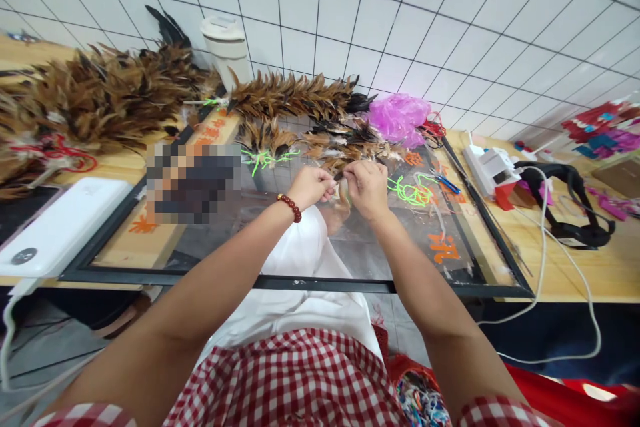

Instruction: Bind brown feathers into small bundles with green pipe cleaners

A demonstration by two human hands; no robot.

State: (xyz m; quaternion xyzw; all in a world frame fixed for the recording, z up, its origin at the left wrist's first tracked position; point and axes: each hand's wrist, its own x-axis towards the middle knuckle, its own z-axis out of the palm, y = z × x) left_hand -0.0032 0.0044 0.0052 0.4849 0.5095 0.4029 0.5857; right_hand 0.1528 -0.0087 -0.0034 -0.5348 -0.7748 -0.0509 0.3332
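Note:
My left hand (314,185), with a beaded bracelet (290,207) at its wrist, is closed in a pinch; what its fingertips hold, if anything, is too small to make out. Just beside it, my right hand (367,188) pinches what looks like a small brown feather (343,192) with a dark tip. Both hands are over a framed glass panel (235,240). Directly beyond them lies a loose pile of brown and black feathers (345,140). Bright green string (413,192) is to the right of my right hand, and a feather bundle (267,137) tied with green string is to the left.
A long feather garland (295,95) and a big feather heap (100,97) lie farther back, near a white lidded cup (227,50). Pink plastic (399,119), a blue pen (447,182), a power strip (483,167) and a black head strap (565,213) are rightward. A white power bank (65,227) lies left.

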